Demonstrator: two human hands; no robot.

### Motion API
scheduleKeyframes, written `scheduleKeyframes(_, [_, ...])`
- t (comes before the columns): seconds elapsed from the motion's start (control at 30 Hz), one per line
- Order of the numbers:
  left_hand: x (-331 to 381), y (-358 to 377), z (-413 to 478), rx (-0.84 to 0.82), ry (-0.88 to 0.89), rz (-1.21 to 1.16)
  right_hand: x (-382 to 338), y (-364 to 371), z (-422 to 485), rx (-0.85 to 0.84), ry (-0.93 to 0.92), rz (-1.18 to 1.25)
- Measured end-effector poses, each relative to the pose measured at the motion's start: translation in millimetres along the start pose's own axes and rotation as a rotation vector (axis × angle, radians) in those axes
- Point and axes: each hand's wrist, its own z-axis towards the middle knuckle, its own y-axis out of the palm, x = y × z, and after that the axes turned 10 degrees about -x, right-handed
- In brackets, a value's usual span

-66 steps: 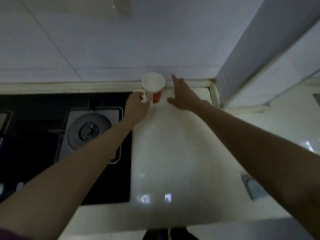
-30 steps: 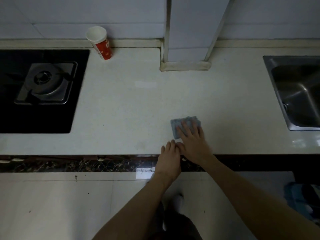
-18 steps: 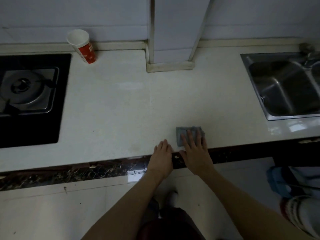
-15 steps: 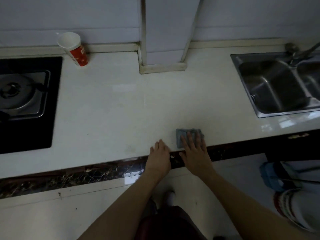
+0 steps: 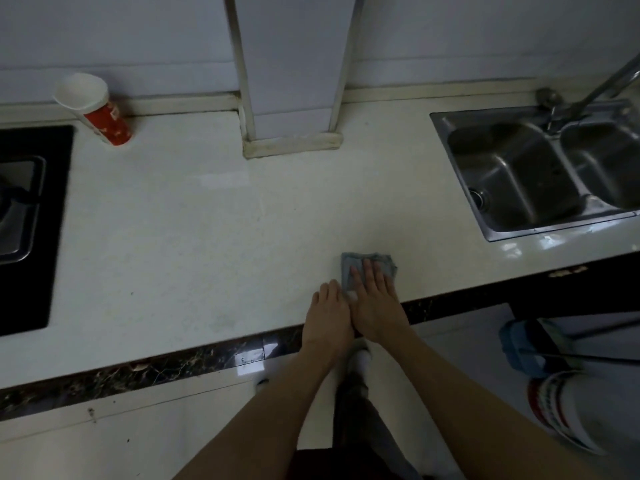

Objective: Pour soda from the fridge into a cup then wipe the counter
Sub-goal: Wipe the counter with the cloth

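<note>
A small grey-blue cloth [image 5: 379, 260] lies flat on the white counter [image 5: 207, 244] near its front edge. My right hand [image 5: 375, 299] presses on the cloth with straight fingers. My left hand [image 5: 327, 315] rests flat on the counter right beside it, touching the cloth's left edge. A red and white paper cup [image 5: 95, 107] stands at the back left against the wall, far from both hands. Its contents are not visible.
A black gas hob [image 5: 24, 216] fills the left end of the counter. A steel double sink [image 5: 540, 174] with a tap [image 5: 595, 88] sits at the right. A white boxed column [image 5: 291, 98] juts onto the counter at the back. Another person's shoe [image 5: 561, 407] is on the floor, right.
Both hands left the cup and came to the cloth at the front edge. Over the last second the hands and cloth stayed near the same spot while the view shifted right.
</note>
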Motion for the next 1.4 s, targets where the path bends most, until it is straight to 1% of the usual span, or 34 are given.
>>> scheduleKeyframes(0.23, [55, -22, 70, 0.04, 0.01, -0.037, 75, -67, 70, -0.029, 0.001, 0.027])
scheduleKeyframes(0.33, [82, -38, 112, 0.069, -0.037, -0.03, 118, -102, 115, -0.046, -0.012, -0.018])
scheduleKeyframes(0.5, [120, -66, 175, 0.015, -0.13, -0.008, 183, -158, 190, -0.01, -0.054, -0.062])
scheduleKeyframes(0.63, [138, -71, 201, -0.042, -0.193, 0.025, 219, -201, 243, -0.002, -0.082, -0.083])
scheduleKeyframes(0.73, [143, -63, 206, -0.111, -0.227, 0.081, 236, -229, 282, 0.005, -0.078, -0.086])
scheduleKeyframes(0.8, [144, -59, 209, -0.137, -0.242, 0.066, 244, -244, 305, 0.013, -0.06, -0.104])
scheduleKeyframes(0.9, [141, -60, 214, -0.093, -0.238, 0.007, 252, -263, 334, 0.016, -0.054, -0.092])
scheduleKeyframes(1.03, [140, -55, 218, -0.079, -0.234, 0.021, 261, -280, 360, 0.049, -0.088, -0.054])
scheduleKeyframes(1.13, [139, -48, 220, -0.03, -0.235, 0.046, 264, -281, 367, 0.061, -0.111, -0.027])
scheduleKeyframes(1.2, [137, -47, 221, -0.04, -0.239, 0.042, 267, -279, 368, 0.066, -0.12, -0.005])
scheduleKeyframes(1.27, [135, -44, 221, -0.016, -0.225, 0.061, 270, -275, 365, 0.078, -0.127, 0.008])
scheduleKeyframes(1.37, [133, -41, 221, 0.058, -0.196, 0.021, 269, -264, 348, 0.08, -0.135, -0.003])
scheduleKeyframes(1.4, [133, -42, 222, 0.039, -0.199, 0.009, 270, -258, 337, 0.097, -0.133, -0.008])
